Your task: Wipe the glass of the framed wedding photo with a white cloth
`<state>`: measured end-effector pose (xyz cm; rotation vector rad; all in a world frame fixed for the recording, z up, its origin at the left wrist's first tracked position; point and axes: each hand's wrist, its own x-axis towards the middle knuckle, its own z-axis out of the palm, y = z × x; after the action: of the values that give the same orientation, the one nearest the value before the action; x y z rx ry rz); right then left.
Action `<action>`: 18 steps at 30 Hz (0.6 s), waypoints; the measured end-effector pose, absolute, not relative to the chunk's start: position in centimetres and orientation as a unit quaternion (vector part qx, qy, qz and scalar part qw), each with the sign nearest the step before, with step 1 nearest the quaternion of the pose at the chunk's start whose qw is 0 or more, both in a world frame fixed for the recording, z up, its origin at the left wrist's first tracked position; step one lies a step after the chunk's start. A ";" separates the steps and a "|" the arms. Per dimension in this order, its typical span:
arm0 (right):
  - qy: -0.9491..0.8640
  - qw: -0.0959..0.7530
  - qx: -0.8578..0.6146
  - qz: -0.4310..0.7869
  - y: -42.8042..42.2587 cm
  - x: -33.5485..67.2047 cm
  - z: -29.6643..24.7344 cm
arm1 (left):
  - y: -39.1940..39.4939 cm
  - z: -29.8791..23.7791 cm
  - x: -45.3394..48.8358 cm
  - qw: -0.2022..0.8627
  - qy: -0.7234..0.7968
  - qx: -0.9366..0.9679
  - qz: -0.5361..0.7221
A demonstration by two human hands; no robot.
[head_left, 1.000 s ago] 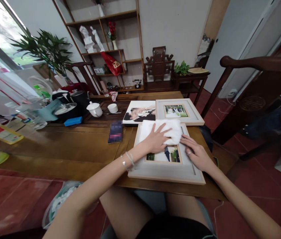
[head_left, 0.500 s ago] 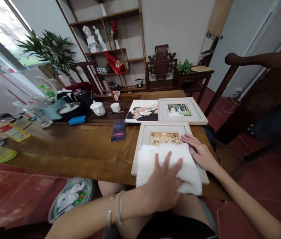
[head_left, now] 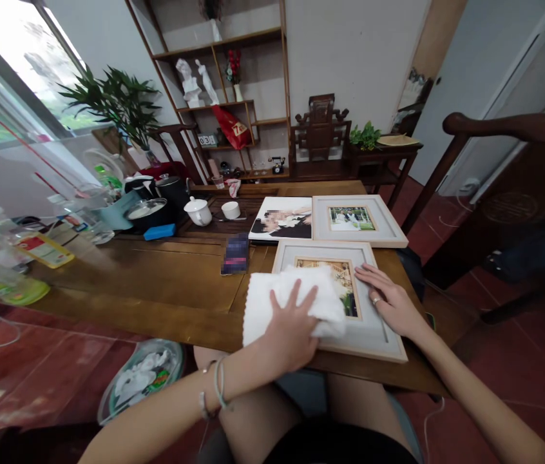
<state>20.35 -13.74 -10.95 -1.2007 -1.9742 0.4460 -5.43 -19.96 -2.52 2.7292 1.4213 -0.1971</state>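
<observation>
We press the left hand (head_left: 292,332) flat on the cloth (head_left: 282,298) over the frame (head_left: 373,335); right hand (head_left: 391,303) flat on frame, grip open, holding nothing.

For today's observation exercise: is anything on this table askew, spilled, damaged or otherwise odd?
Nothing spilled or damaged. The near picture frame lies slightly skewed, its front corner about at the table edge. The white cloth under the left hand hangs off the frame's left side.

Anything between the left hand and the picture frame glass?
Yes: the white folded cloth lies under the left hand, covering the near pale wooden picture frame's left side. The right hand rests directly on the frame.
</observation>
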 end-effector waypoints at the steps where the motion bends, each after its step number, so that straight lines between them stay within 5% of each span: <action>1: -0.776 0.383 -0.470 0.175 -13.7 20.4 -11.0 | -19.5 -2.8 -6.2 0.010 0.473 0.879 -0.056; 12: -0.780 0.381 -0.463 0.181 -13.7 20.3 -11.0 | -11.3 -4.9 -6.1 -0.086 0.500 0.861 0.027; 18: -0.781 0.388 -0.456 0.178 -13.6 20.2 -11.0 | -9.1 -5.1 -4.0 -0.052 0.427 0.903 0.009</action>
<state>20.24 -13.61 -10.97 -1.1604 -1.9859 0.4524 -4.03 -9.08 -5.10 2.9340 1.3884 0.0304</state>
